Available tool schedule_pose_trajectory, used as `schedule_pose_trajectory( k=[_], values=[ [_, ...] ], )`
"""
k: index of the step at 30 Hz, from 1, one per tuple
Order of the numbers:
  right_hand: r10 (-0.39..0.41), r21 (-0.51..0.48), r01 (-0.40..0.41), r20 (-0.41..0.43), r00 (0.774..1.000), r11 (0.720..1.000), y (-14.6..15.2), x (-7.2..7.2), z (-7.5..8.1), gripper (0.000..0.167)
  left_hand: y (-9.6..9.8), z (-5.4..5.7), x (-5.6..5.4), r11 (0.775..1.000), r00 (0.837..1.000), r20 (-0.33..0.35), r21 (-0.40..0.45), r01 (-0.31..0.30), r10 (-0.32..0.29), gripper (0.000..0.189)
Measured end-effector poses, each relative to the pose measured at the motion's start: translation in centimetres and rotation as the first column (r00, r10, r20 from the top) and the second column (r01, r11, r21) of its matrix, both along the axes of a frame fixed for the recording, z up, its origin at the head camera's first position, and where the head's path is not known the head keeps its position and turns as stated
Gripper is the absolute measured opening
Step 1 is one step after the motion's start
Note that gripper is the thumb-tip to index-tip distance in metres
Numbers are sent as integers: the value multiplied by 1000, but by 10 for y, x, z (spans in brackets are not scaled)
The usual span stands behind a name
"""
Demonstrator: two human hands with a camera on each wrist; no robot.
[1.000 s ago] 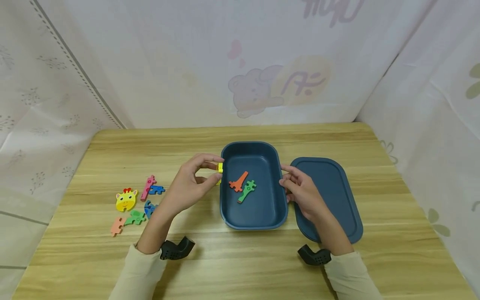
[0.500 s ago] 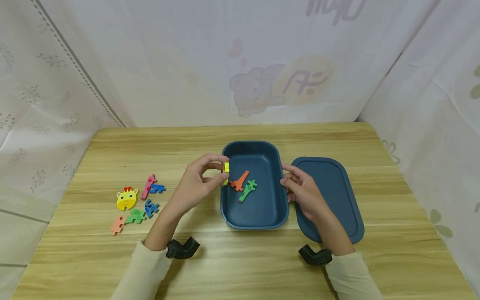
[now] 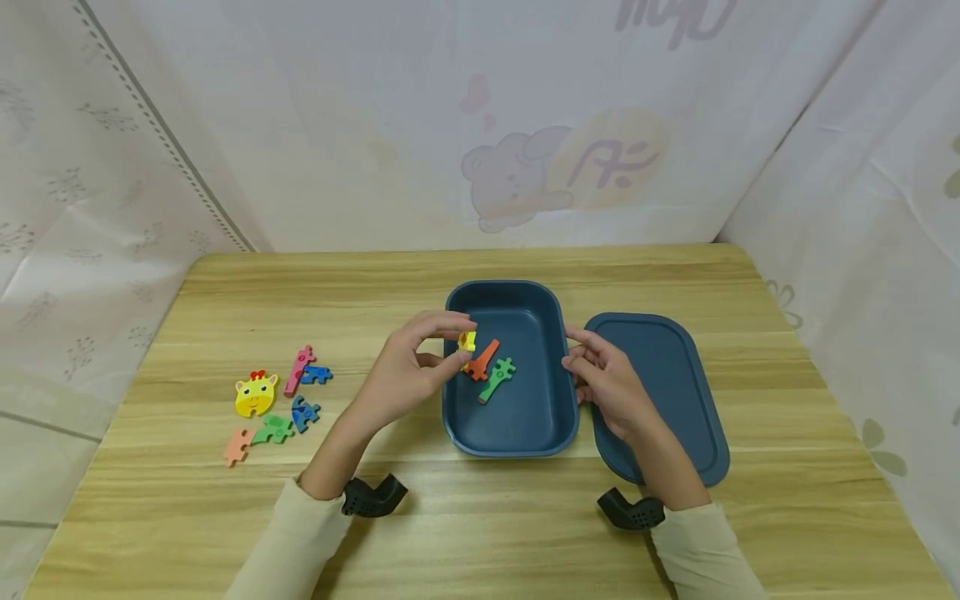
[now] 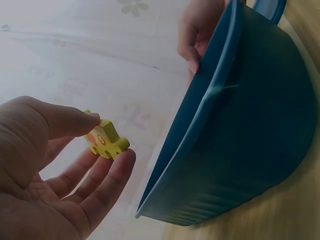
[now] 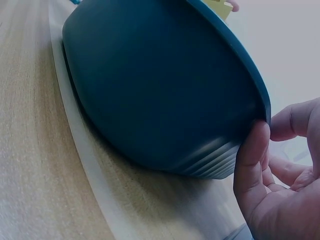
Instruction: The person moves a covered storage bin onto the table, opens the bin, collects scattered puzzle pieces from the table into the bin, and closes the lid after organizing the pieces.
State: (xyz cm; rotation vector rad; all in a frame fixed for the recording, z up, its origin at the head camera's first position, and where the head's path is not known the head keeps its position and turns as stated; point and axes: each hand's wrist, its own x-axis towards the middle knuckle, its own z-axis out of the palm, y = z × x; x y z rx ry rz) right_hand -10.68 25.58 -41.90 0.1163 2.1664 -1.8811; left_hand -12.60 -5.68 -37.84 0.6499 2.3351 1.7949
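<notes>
One yellow piece (image 3: 467,342) is between the thumb and fingertips of my left hand (image 3: 406,372), above the left side of the blue box (image 3: 517,427), near the orange piece (image 3: 484,361) and the green piece (image 3: 498,380) inside. These fingers are clamped on it, parted only by its thickness. My right hand (image 3: 609,383) pinches the box's right rim. The left hand reaches from near left, the right one from near right.

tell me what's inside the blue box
Inside the blue box lie an orange piece and a green piece. The left hand, holding a yellow piece over the box, covers part of its left side; what's beneath can't be seen.
</notes>
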Motion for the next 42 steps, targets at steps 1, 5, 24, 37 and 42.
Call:
schedule_pose_trajectory(
  k=[1,5,24,37,42],
  values=[
    [-1,0,1,0,1000,1000,0,0,0,57,1,0,0,1000,1000,-12,-8,1,-1,33],
    [-3,-2,3,1,1000,1000,1,0,-1,57,5,1,3,999,999,-51,-39,-4,2,32],
    [2,3,-2,-6,1000,1000,1,0,0,56,15,5,12,959,939,-343,-274,-74,-25,33],
    [-3,13,3,8,1000,1000,1,1,2,57,17,4,14,955,924,-372,-295,-24,-92,33],
    [-3,12,3,8,1000,1000,1,0,2,57,15,4,13,957,919,-385,-289,-35,-83,35]
  ],
)
